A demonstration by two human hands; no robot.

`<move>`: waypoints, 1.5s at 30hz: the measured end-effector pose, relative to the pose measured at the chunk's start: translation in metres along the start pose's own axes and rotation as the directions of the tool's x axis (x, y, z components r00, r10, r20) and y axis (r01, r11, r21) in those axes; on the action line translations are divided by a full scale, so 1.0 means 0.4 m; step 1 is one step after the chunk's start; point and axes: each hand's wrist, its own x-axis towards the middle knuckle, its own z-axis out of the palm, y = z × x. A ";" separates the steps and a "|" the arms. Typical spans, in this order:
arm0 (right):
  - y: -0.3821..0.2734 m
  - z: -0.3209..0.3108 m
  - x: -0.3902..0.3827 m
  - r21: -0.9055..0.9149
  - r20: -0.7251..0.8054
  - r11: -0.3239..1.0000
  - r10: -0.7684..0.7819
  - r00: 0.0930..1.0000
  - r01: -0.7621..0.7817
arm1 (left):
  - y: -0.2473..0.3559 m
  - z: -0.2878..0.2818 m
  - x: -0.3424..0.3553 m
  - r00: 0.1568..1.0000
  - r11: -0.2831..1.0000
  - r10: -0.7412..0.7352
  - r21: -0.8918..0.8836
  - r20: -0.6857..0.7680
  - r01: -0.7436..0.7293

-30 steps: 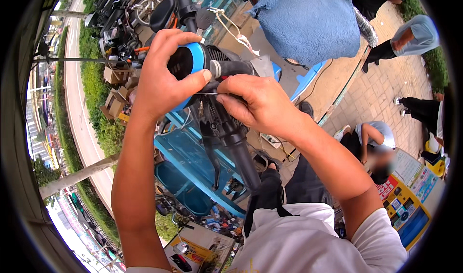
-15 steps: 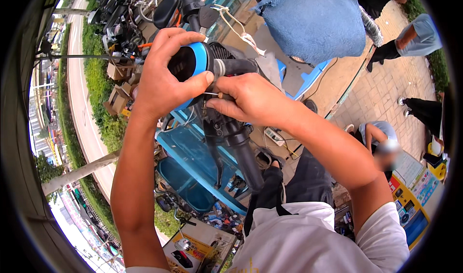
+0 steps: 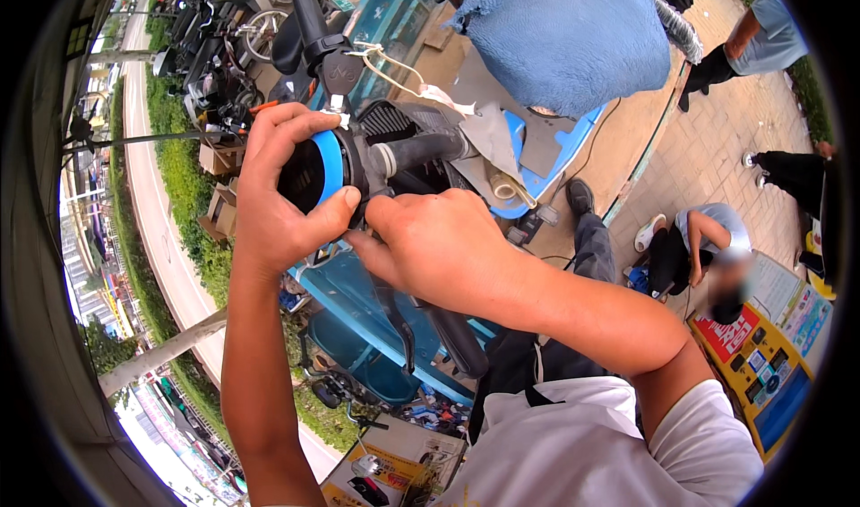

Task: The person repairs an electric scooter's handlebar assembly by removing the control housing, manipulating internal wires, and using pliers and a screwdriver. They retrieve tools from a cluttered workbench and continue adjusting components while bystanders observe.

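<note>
My left hand is wrapped round a round black display with a bright blue ring, fingers over its top and thumb on its near rim. It sits at the middle of a scooter handlebar with a black grip and a brake lever. Just right of the display, my right hand is closed against the handlebar's underside. Its fingers pinch a small screwdriver, whose shaft showed earlier; the hand now hides the tool and the spot it touches.
A white cord hangs from the far handlebar end. Below lies a blue frame. A blue cloth covers something at the top. One person crouches at the right near a yellow box; others stand behind.
Both hands and the handlebar have shifted slightly left and down in the view. My right hand has turned, its back now facing up and covering the screwdriver's shaft.
</note>
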 end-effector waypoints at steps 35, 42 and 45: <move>0.101 -0.229 0.202 0.354 0.265 0.935 -0.085 0.960 -0.015 | 0.041 0.098 -0.085 0.741 0.850 -0.500 -0.087 -0.448 0.520; 0.097 -0.258 0.236 0.275 0.398 0.960 -0.065 0.915 -0.051 | 0.043 0.135 -0.088 0.734 0.843 -0.363 0.134 -0.573 0.521; 0.100 -0.238 0.242 0.283 0.352 0.959 -0.098 0.931 -0.005 | 0.031 0.129 -0.087 0.794 0.828 -0.270 0.289 -0.545 0.480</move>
